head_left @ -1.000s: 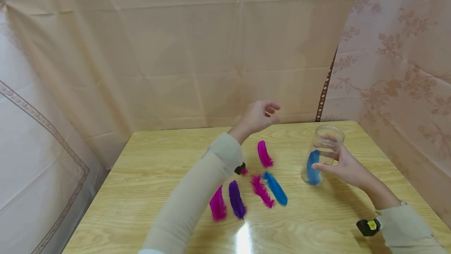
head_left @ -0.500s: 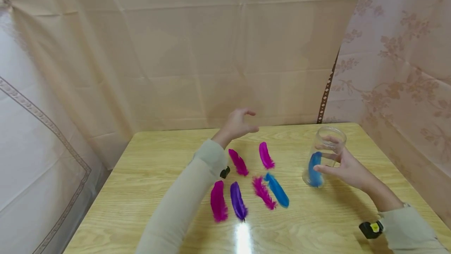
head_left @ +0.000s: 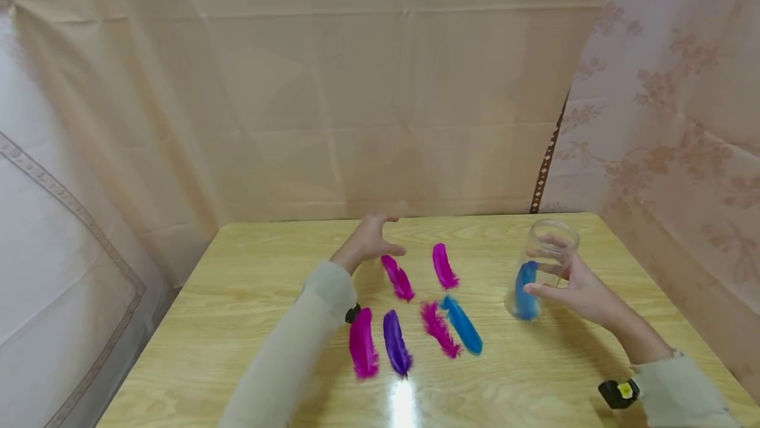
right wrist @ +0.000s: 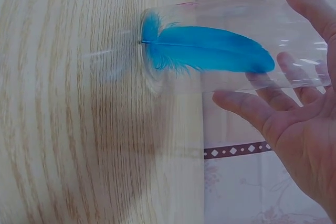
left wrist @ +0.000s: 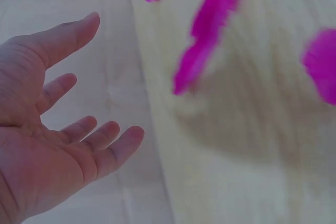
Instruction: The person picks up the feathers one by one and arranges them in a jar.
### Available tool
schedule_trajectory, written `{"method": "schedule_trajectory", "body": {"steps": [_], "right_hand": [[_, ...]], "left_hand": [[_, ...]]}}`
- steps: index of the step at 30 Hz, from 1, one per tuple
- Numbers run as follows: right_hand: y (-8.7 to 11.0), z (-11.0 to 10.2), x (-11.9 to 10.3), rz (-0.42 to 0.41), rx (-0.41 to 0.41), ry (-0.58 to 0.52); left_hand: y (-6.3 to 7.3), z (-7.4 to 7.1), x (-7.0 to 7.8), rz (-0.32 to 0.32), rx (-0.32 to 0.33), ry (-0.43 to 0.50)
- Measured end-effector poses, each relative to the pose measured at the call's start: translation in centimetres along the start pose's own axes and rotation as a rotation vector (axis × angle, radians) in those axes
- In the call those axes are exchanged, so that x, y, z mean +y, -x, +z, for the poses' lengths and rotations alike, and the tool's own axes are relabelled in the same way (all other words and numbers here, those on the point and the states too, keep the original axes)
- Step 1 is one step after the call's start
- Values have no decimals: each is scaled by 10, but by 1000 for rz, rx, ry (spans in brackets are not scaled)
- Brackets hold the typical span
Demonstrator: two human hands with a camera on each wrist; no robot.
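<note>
Right hand (head_left: 584,286) grips the jar (right wrist: 226,15), presumably steadying it; a blue feather (right wrist: 210,49) stands inside; left hand (head_left: 369,240) hovers, fingers apart, near a pink feather (head_left: 398,278) on the bench (head_left: 249,270).

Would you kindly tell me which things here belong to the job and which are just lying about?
Apparently part of the work:
clear jar
blue feather inside it
right hand
left hand
loose blue feather
purple feather
four pink feathers

Seemingly just surroundings:
table
beige cloth
patterned cloth
</note>
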State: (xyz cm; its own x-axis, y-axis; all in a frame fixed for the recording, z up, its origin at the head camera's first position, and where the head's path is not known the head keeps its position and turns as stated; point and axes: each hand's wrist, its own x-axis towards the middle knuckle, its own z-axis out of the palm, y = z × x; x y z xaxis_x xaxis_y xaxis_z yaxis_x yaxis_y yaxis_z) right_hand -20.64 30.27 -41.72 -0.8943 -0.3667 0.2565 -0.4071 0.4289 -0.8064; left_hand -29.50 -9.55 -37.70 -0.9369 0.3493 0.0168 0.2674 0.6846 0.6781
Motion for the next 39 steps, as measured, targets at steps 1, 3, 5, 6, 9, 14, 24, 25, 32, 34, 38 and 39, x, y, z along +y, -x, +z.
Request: {"method": "schedule_trajectory", "body": {"steps": [1,3,5,6,9,14,24,25,32,34,38,39], "right_hand": [[1,-1,1,-1,5,8],[3,-3,1,4,10,14],[4,-5,2,11,16,17],[4,-5,3,12,15,13],[5,-7,4,16,10,9],[6,-6,3,28,8,3],[-3,2,1,20,6,-23],[-4,3,2,22,7,-18],[-6,2,4,24,4,3],[-5,2,3,29,4,7],[-5,2,-1,35,-2,5],[-6,2,-2,35,-3,3]], "left_hand": [[1,2,-4,-9,-6,-4],[3,8,-11,-38,-18,-18],[4,14,-18,-61,-27,-49],[5,17,-20,-66,-30,-64],[7,26,-27,-71,-44,-137],[10,38,-37,-51,-75,-213],[16,37,-46,-61,-76,-206],[16,36,-46,-67,-80,-197],[14,34,-45,-97,-101,-158],[13,36,-46,-87,-102,-168],[11,39,-47,-84,-98,-212],[11,39,-47,-86,-95,-222]]}}
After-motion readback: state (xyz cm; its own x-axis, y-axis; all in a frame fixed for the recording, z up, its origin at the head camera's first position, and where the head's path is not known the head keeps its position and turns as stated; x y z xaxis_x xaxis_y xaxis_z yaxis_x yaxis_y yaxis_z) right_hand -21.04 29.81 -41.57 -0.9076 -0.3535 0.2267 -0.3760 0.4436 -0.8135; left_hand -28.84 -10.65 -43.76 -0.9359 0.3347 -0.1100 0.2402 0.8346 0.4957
